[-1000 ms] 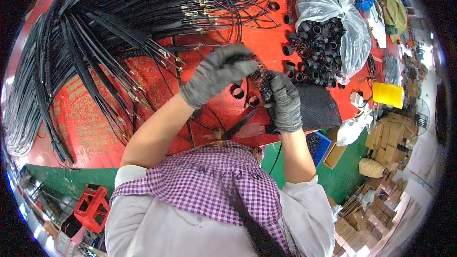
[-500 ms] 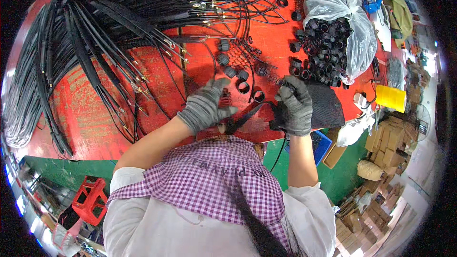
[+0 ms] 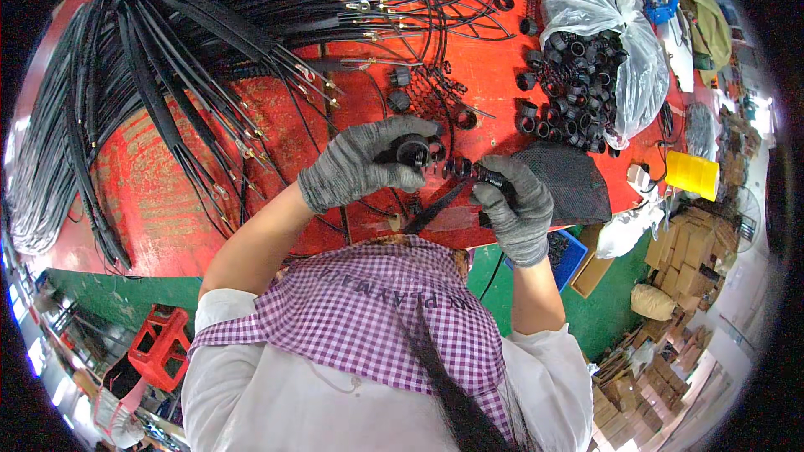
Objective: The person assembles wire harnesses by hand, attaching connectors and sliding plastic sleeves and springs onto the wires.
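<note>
My left hand (image 3: 352, 163), in a grey knit glove, is closed around black plastic rings (image 3: 413, 153), held just over the table. My right hand (image 3: 521, 213), gloved alike, grips a black coil-like piece (image 3: 463, 169) between thumb and fingers, its free end pointing at the rings. The tips of the two are close together; whether they touch I cannot tell. Beneath them a black strap (image 3: 435, 208) lies near the table's edge. Beyond the hands are a few loose black rings (image 3: 399, 100) and a tangle of black mesh (image 3: 431, 84).
Bundles of black cables (image 3: 193, 42) with metal ends cover the left and far side of the red table (image 3: 201, 238). At right, a clear plastic bag (image 3: 641, 75) spills many black rings (image 3: 578, 84). Black mesh fabric (image 3: 569, 180) lies beside my right hand. A blue bin (image 3: 568, 259) stands below.
My left hand has moved up and right and closed on black rings that lay on the table. My right hand has come slightly lower, and its coil-like piece now points toward the left hand.
</note>
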Action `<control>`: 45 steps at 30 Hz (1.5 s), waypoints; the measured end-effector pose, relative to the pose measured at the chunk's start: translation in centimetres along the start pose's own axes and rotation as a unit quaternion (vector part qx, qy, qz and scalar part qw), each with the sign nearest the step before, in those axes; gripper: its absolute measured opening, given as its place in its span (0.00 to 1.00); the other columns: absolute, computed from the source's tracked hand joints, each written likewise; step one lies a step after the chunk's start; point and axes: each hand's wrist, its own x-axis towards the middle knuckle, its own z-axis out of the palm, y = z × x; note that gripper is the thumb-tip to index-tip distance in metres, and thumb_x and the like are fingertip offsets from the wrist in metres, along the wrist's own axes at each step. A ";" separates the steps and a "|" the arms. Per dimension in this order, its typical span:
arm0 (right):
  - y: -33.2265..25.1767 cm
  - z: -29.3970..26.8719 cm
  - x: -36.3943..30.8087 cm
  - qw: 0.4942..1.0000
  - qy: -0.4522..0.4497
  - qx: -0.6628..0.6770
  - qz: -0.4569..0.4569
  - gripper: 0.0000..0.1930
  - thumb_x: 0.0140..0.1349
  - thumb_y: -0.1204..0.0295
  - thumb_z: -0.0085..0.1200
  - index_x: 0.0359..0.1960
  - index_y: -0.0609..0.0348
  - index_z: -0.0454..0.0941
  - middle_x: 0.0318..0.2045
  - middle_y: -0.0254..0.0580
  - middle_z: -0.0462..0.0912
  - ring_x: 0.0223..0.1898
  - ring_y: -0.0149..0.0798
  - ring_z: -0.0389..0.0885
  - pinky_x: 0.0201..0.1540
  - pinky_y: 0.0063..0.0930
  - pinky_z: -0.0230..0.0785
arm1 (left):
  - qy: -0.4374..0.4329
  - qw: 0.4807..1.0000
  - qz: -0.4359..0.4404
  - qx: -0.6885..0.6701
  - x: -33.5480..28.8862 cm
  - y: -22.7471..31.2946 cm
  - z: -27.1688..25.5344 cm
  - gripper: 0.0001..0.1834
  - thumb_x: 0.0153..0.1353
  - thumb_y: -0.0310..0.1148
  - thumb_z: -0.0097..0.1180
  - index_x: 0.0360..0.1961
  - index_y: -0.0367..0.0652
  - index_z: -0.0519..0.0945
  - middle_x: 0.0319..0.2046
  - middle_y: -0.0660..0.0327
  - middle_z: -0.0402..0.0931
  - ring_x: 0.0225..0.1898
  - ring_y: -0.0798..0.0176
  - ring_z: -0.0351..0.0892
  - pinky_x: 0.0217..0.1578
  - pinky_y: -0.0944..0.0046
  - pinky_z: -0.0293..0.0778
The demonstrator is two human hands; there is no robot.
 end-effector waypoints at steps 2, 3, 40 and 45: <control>-0.3 0.1 0.2 0.993 -0.009 -0.096 -0.065 0.12 0.48 0.75 0.59 0.37 0.59 0.76 0.30 0.40 0.79 0.29 0.35 0.79 0.31 0.24 0.71 | 0.018 0.989 0.020 0.145 -0.1 -0.2 -0.4 0.27 0.43 0.35 0.65 0.46 0.42 0.70 0.37 0.64 0.74 0.39 0.72 0.72 0.43 0.68 0.69; -0.3 0.2 0.0 0.984 0.001 -0.144 -0.102 0.14 0.46 0.75 0.60 0.37 0.58 0.76 0.32 0.41 0.79 0.30 0.37 0.79 0.32 0.25 0.71 | 0.018 0.989 0.020 0.144 0.0 -0.1 -0.5 0.27 0.43 0.35 0.65 0.46 0.42 0.70 0.37 0.64 0.74 0.39 0.72 0.72 0.43 0.68 0.69; 1.5 2.4 0.8 0.982 -0.171 -0.080 0.023 0.21 0.39 0.70 0.65 0.36 0.57 0.69 0.24 0.37 0.75 0.24 0.30 0.75 0.26 0.23 0.68 | -0.050 0.899 0.065 0.430 -1.2 -0.4 1.8 0.26 0.53 0.43 0.53 0.51 0.42 0.64 0.30 0.48 0.74 0.28 0.47 0.75 0.28 0.53 0.70; 1.0 -0.5 3.1 0.977 -0.199 -0.018 -0.073 0.17 0.42 0.73 0.63 0.33 0.56 0.70 0.20 0.35 0.74 0.22 0.30 0.74 0.27 0.22 0.68 | -0.083 0.885 0.088 0.449 0.7 0.6 0.3 0.17 0.55 0.42 0.50 0.41 0.44 0.72 0.28 0.51 0.74 0.32 0.48 0.75 0.32 0.54 0.70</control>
